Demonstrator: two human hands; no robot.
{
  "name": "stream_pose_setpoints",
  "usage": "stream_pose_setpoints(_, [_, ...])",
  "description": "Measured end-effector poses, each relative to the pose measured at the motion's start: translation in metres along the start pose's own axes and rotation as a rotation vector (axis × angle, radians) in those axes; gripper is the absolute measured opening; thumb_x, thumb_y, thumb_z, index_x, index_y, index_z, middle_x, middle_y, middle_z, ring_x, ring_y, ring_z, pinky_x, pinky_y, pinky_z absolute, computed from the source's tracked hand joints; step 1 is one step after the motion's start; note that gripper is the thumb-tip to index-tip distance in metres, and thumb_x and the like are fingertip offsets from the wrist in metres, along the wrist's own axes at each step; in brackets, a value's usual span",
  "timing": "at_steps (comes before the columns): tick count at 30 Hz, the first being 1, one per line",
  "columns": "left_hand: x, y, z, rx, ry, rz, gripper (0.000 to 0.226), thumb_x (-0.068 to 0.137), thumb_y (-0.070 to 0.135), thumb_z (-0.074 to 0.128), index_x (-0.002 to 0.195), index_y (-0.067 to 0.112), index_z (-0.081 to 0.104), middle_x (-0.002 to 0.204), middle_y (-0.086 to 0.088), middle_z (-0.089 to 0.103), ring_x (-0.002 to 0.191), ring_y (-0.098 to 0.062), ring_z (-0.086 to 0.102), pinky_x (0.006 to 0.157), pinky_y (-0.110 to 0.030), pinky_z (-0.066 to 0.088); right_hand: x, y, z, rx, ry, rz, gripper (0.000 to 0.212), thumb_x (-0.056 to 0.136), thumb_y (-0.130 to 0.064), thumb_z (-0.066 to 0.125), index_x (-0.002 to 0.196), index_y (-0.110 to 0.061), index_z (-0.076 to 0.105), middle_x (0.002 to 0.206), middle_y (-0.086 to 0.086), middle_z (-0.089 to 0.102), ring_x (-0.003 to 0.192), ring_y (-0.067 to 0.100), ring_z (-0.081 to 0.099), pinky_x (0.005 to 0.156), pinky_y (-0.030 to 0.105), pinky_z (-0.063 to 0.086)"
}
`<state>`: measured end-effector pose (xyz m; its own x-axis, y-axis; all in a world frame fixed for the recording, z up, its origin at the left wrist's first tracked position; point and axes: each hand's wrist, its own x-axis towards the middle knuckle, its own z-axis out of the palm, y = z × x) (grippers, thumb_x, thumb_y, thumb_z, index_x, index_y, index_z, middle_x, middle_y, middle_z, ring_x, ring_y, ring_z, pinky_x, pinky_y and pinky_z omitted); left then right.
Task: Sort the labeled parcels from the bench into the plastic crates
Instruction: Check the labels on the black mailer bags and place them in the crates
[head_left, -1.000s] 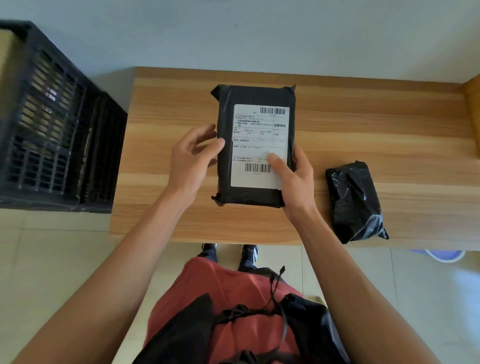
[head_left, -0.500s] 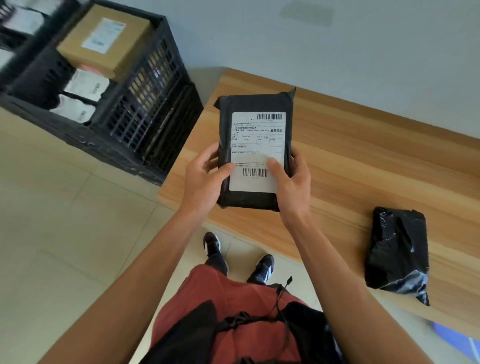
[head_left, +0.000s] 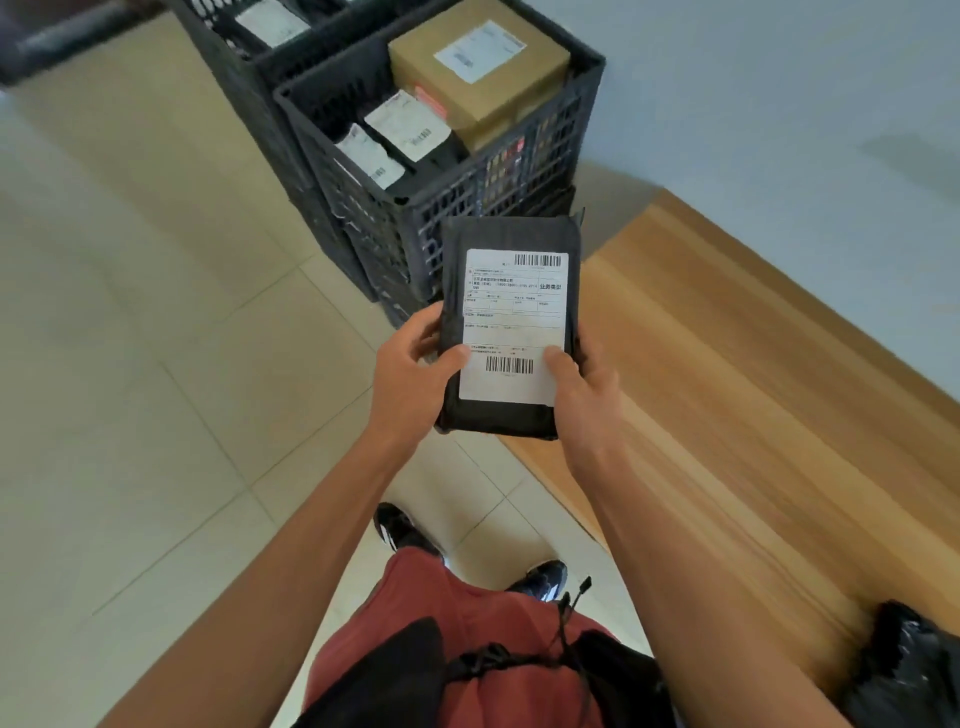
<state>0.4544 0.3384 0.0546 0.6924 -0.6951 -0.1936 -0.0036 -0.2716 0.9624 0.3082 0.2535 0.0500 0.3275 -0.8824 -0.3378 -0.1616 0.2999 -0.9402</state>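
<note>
On the black parcel (head_left: 511, 332) you hold, the white shipping label (head_left: 513, 325) carries a barcode at the top and another near the bottom, and the characters 业务类型 at its right edge. Its smaller print is too fine to read. The labels on the parcels in the crate (head_left: 498, 171) are blurred.

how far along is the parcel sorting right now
Done: the nearer black crate already holds a labeled cardboard box and at least two labeled dark parcels. In hand: the left hand and right hand grip a black labeled parcel, held off the bench in front of the crates. Left: one black plastic-wrapped parcel lies on the bench.
</note>
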Motion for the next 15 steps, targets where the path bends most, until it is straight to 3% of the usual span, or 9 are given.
stream_pose_setpoints(4, [0.027,-0.007,-0.055,-0.008,0.07,-0.007,0.048,0.093,0.006,0.07,0.137,0.023,0.065,0.125,0.011,0.072,0.116,-0.012,0.067,0.096,-0.041,0.06,0.011,-0.01,0.062,-0.046,-0.066,0.006,0.039,0.106,-0.015,0.051,0.14,-0.031,0.059,0.124,-0.01,0.074,0.11,0.012,0.072,0.089,0.04,0.063])
stream_pose_setpoints(8, [0.061,-0.015,-0.117,-0.033,0.124,-0.017,0.049,0.093,0.007,0.07,0.137,0.026,0.065,0.127,0.013,0.071,0.118,-0.013,0.066,0.096,-0.044,0.06,0.024,-0.021,0.132,-0.128,-0.097,-0.062,0.04,0.103,-0.011,0.053,0.139,-0.025,0.06,0.125,-0.01,0.073,0.116,0.01,0.069,0.099,0.043,0.058])
stream_pose_setpoints(15, [0.103,-0.021,-0.213,-0.052,0.197,-0.007,0.051,0.091,0.008,0.071,0.139,0.026,0.064,0.128,0.014,0.071,0.118,-0.011,0.066,0.097,-0.044,0.06,0.034,-0.038,0.24,-0.138,-0.181,-0.114,0.034,0.105,-0.007,0.052,0.131,-0.028,0.061,0.119,-0.017,0.073,0.111,-0.001,0.069,0.09,0.024,0.059])
